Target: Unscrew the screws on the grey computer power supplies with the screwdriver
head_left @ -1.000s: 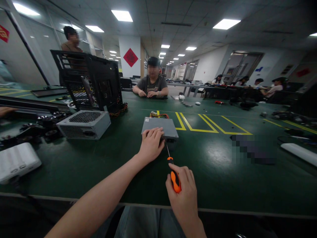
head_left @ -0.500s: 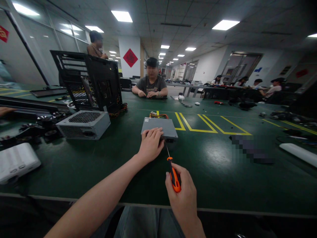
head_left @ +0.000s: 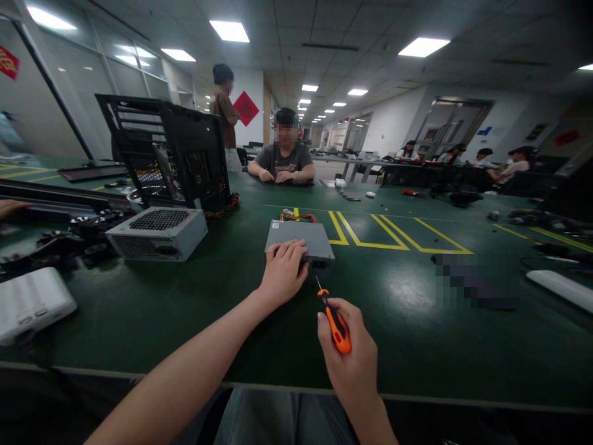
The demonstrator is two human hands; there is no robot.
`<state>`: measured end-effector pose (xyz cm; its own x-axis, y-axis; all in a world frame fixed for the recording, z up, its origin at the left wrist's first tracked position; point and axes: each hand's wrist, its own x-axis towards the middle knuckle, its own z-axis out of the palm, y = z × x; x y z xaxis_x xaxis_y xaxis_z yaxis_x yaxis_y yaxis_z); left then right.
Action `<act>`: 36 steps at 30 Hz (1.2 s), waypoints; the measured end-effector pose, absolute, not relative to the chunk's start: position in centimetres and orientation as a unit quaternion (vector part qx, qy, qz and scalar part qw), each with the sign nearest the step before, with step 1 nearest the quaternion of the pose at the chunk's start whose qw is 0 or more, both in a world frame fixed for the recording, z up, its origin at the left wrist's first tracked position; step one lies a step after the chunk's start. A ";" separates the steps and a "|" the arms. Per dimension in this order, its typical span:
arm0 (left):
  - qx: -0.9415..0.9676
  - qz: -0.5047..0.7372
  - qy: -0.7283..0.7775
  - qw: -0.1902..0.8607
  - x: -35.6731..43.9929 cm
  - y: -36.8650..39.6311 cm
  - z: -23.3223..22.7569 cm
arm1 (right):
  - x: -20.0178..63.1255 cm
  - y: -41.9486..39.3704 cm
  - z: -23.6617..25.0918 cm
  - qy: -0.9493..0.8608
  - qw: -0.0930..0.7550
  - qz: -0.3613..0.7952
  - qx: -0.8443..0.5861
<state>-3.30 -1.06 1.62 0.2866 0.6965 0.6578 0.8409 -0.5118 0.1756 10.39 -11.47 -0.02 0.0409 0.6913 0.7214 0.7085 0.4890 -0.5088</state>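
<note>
A grey computer power supply [head_left: 303,238] lies on the green table in front of me, its coloured cables [head_left: 299,216] bunched behind it. My left hand [head_left: 285,269] grips its near left part, fingers across the top and thumb at the front face. In my right hand [head_left: 349,346] is a screwdriver [head_left: 336,324] with an orange and black handle. Its thin shaft slants up and left toward the front of the power supply. The tip appears just short of that front face.
To the left sit a second power supply [head_left: 160,232], a tilted black computer case [head_left: 185,148] and a white power strip [head_left: 34,303]. Dark parts [head_left: 88,238] lie beside them. A blurred dark object [head_left: 477,281] is on the right. Across the table sits a person [head_left: 285,151].
My right hand and the screwdriver have drawn slightly right, the tip backing off from the power supply. My left hand stays put. A standing person in the background has moved right.
</note>
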 end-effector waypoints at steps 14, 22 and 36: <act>-0.795 -0.344 -0.489 0.103 -3.1 -1.1 1.7 | 10.6 -11.8 -0.5 -0.683 0.523 0.039 -0.509; -0.794 -0.342 -0.492 0.108 -3.1 -1.0 1.5 | 10.4 -11.7 0.2 -0.739 0.467 -0.008 -0.485; -0.791 -0.350 -0.490 0.112 -3.0 -0.8 1.3 | 10.7 -11.8 -0.2 -0.723 0.486 -0.004 -0.491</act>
<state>-3.05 -0.80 1.28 0.2756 0.6962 0.6629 0.8534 -0.4946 0.1647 10.71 -11.78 -0.25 -0.0455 0.7063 0.7064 0.7140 0.5176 -0.4715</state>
